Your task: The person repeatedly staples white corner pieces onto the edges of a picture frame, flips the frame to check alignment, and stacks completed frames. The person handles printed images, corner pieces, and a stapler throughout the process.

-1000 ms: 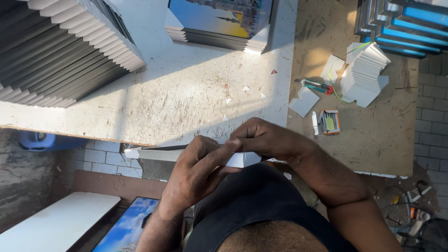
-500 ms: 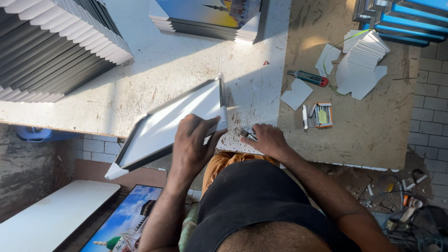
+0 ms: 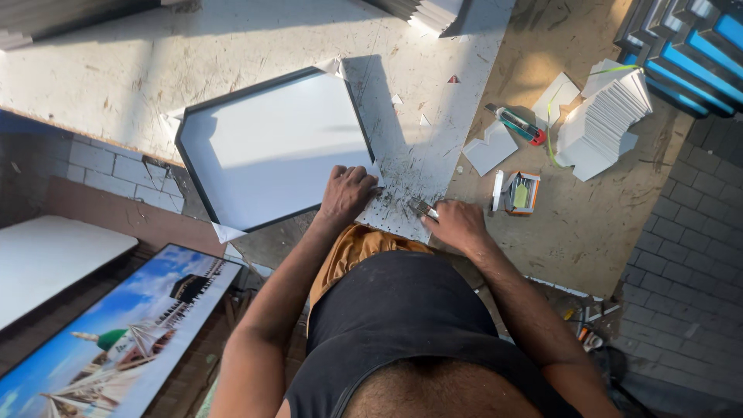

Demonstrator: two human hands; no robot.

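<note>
The left hand (image 3: 347, 193) is pressing flat, fingers spread, on the lower right corner of the black-edged white frame (image 3: 271, 147) lying face-down on the scuffed workbench (image 3: 116, 70). The right hand (image 3: 457, 224) is closing around a small metal tool (image 3: 424, 207) just beside it. Steady downward pressure should keep the smooth backing square.

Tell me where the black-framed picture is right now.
In the head view the black-framed picture lies back-up on the white worktable, left of centre, its near-right corner under the left hand; the right hand rests just right of it.
</note>
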